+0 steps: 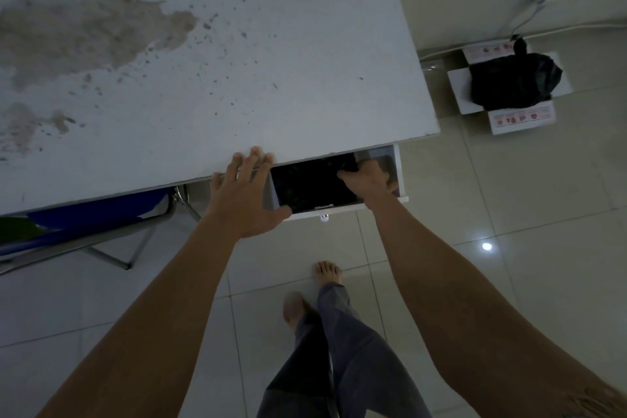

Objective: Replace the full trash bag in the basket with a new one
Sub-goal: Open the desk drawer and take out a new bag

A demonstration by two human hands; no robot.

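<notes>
One drawer (339, 205) stands open under the worktop (237, 61) edge. The left hand (244, 197) rests on that edge, grip spread. The right hand (368, 180) reaches into the drawer, grip curled onto dark material (312, 185). One tied black trash bag (514, 80) sits in one open box (488, 108) at 2 o'clock.

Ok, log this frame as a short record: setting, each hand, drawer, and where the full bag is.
setting: stained white table, tiled floor, folded blue chair beneath
left hand: open, spread flat on the table's front edge
right hand: reaching into the open white drawer, resting on black plastic; grip unclear
drawer: pulled out under the table
full bag: tied black trash bag sits in an open white cardboard box on the floor by the wall
</notes>
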